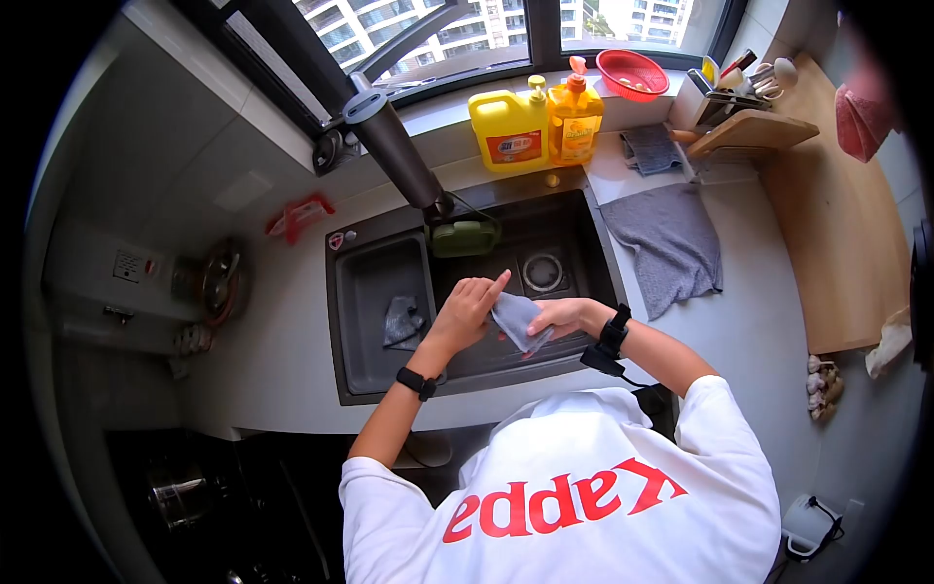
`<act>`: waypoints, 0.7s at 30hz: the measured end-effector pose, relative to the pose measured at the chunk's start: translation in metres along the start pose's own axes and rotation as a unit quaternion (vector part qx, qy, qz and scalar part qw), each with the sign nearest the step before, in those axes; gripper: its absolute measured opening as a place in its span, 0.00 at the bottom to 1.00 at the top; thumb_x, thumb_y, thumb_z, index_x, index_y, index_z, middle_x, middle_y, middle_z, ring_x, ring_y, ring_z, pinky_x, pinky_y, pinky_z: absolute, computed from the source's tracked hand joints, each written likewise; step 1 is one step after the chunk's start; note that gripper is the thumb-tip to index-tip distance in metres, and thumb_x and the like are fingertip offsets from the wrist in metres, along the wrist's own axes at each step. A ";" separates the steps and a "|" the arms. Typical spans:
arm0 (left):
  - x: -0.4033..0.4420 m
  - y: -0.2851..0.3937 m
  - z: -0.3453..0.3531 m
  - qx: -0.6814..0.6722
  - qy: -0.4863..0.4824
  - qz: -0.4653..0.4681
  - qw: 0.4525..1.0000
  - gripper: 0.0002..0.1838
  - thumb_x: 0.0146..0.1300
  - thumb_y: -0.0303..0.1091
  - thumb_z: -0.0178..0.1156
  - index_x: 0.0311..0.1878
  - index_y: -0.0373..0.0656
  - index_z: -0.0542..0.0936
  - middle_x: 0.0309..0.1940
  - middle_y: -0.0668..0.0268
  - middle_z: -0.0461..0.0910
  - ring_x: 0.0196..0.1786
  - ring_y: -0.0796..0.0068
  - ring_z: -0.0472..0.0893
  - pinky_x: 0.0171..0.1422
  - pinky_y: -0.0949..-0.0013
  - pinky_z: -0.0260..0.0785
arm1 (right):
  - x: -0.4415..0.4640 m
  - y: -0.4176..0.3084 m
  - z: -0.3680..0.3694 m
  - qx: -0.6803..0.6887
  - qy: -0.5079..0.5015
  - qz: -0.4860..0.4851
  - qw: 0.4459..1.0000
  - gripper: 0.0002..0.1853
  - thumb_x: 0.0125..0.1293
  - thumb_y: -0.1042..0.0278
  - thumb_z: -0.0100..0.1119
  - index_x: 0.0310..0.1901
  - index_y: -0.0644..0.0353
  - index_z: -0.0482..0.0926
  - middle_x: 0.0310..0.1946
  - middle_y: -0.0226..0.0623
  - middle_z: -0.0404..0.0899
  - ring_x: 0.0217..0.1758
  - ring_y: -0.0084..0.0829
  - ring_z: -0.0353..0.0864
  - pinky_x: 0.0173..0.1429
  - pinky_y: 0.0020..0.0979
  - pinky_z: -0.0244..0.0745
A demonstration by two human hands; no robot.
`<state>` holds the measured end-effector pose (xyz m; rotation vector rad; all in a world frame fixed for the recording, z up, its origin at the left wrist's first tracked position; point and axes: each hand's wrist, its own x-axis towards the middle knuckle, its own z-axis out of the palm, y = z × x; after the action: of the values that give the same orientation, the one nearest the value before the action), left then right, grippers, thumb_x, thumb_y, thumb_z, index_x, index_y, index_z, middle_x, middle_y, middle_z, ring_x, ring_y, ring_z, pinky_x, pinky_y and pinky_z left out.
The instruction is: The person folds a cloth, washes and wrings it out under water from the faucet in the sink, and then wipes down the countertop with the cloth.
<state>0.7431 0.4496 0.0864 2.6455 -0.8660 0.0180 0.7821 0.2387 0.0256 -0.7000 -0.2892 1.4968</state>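
Over the sink [623, 282], a folded grey cloth [516, 313] is stretched between my two hands. My right hand [564, 317] grips its right side, thumb on top and fingers underneath. At the cloth's left edge is my left hand [469, 310], closed on it with the index finger pointing out; part of its grip is hidden. Behind the hands, a green container [463, 238] sits at the back of the main basin, near the drain [543, 273]. A dark crumpled cloth [402, 321] lies in the smaller left basin.
A tall dark faucet [394, 146] rises behind the sink. A yellow jug [508, 131], an orange soap bottle [575, 117] and a red basket [632, 75] stand by the window. Right of the sink lie a grey towel [671, 243] and a wooden board [837, 214].
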 end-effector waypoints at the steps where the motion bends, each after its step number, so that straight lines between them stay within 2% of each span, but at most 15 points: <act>1: 0.001 0.000 0.003 -0.021 -0.044 -0.048 0.998 0.43 0.36 0.22 0.62 0.63 0.41 0.62 0.43 0.61 0.73 0.53 0.65 0.72 0.60 0.62 0.62 | 0.002 0.003 0.000 0.012 -0.004 -0.005 1.000 0.33 0.56 0.69 0.60 0.61 0.62 0.56 0.55 0.41 0.67 0.52 0.31 0.72 0.55 0.37 0.75; 4: 0.006 -0.014 0.030 0.012 -0.037 -0.054 0.998 0.41 0.36 0.26 0.63 0.61 0.37 0.65 0.39 0.57 0.78 0.49 0.62 0.76 0.54 0.63 0.66 | 0.011 0.003 -0.004 -0.141 0.164 0.080 0.973 0.26 0.52 0.68 0.64 0.53 0.63 0.67 0.45 0.37 0.74 0.44 0.29 0.76 0.46 0.33 0.77; 5: 0.005 -0.018 0.042 0.000 -0.068 -0.071 0.995 0.38 0.37 0.27 0.62 0.60 0.36 0.66 0.39 0.55 0.78 0.47 0.60 0.77 0.52 0.62 0.67 | 0.014 0.004 -0.010 -0.246 0.178 0.097 0.948 0.22 0.51 0.68 0.64 0.47 0.64 0.70 0.40 0.36 0.75 0.40 0.28 0.76 0.43 0.32 0.77; 7: 0.005 -0.027 0.067 -0.025 -0.129 -0.103 0.986 0.34 0.40 0.29 0.61 0.57 0.35 0.69 0.40 0.51 0.79 0.44 0.56 0.78 0.48 0.60 0.69 | 0.019 0.000 -0.012 -0.447 0.200 0.126 0.863 0.15 0.48 0.68 0.66 0.37 0.64 0.76 0.30 0.34 0.77 0.32 0.27 0.77 0.38 0.31 0.76; 8: 0.002 -0.030 0.083 -0.049 -0.090 -0.102 0.989 0.24 0.42 0.30 0.58 0.48 0.34 0.75 0.36 0.46 0.79 0.38 0.50 0.79 0.42 0.57 0.70 | 0.016 -0.004 -0.005 -0.555 0.236 0.097 0.792 0.08 0.46 0.71 0.64 0.28 0.64 0.77 0.21 0.37 0.77 0.26 0.32 0.78 0.35 0.33 0.74; 11: 0.005 -0.021 0.106 -0.105 -0.142 -0.220 0.959 0.15 0.43 0.29 0.56 0.36 0.33 0.79 0.30 0.45 0.79 0.37 0.49 0.79 0.41 0.57 0.70 | 0.025 0.017 -0.042 -0.755 0.255 -0.026 0.603 0.08 0.45 0.73 0.61 0.30 0.63 0.76 0.25 0.43 0.79 0.30 0.38 0.80 0.35 0.34 0.74; 12: 0.006 -0.017 0.106 -0.179 -0.145 -0.250 0.940 0.09 0.42 0.30 0.55 0.24 0.33 0.77 0.21 0.49 0.78 0.28 0.54 0.80 0.34 0.60 0.70 | 0.026 0.019 -0.046 -0.781 0.247 -0.039 0.572 0.09 0.45 0.73 0.61 0.31 0.63 0.76 0.27 0.42 0.79 0.32 0.39 0.80 0.36 0.34 0.74; 14: 0.007 -0.014 0.113 -0.297 -0.165 -0.296 0.893 0.09 0.41 0.31 0.56 0.22 0.33 0.76 0.19 0.55 0.77 0.24 0.63 0.77 0.31 0.64 0.67 | 0.026 0.020 -0.056 -0.830 0.230 -0.065 0.504 0.11 0.43 0.73 0.61 0.32 0.61 0.75 0.30 0.41 0.79 0.36 0.41 0.79 0.38 0.35 0.73; 15: 0.008 -0.013 0.113 -0.353 -0.174 -0.317 0.863 0.09 0.40 0.31 0.56 0.20 0.34 0.75 0.18 0.58 0.76 0.22 0.67 0.75 0.29 0.66 0.66 | 0.025 0.018 -0.057 -0.840 0.219 -0.095 0.487 0.10 0.45 0.73 0.60 0.32 0.61 0.74 0.29 0.40 0.79 0.37 0.40 0.79 0.38 0.35 0.73; 18: 0.012 -0.013 0.111 -0.431 -0.197 -0.284 0.833 0.10 0.39 0.33 0.57 0.21 0.35 0.74 0.17 0.65 0.73 0.20 0.76 0.69 0.26 0.70 0.62 | 0.020 0.014 -0.057 -0.858 0.194 -0.162 0.447 0.08 0.48 0.71 0.57 0.32 0.59 0.73 0.29 0.36 0.77 0.37 0.36 0.77 0.40 0.34 0.73; 21: 0.012 -0.017 0.117 -0.462 -0.200 -0.320 0.803 0.09 0.40 0.34 0.58 0.22 0.37 0.76 0.18 0.66 0.74 0.20 0.74 0.71 0.25 0.69 0.62 | 0.017 0.008 -0.054 -0.871 0.181 -0.201 0.410 0.07 0.51 0.69 0.54 0.33 0.58 0.72 0.29 0.34 0.75 0.37 0.33 0.76 0.41 0.31 0.72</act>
<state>0.7514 0.4162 -0.0277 1.8442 0.0351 -0.9128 0.8089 0.2408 -0.0251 -2.2968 -1.6349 -0.0864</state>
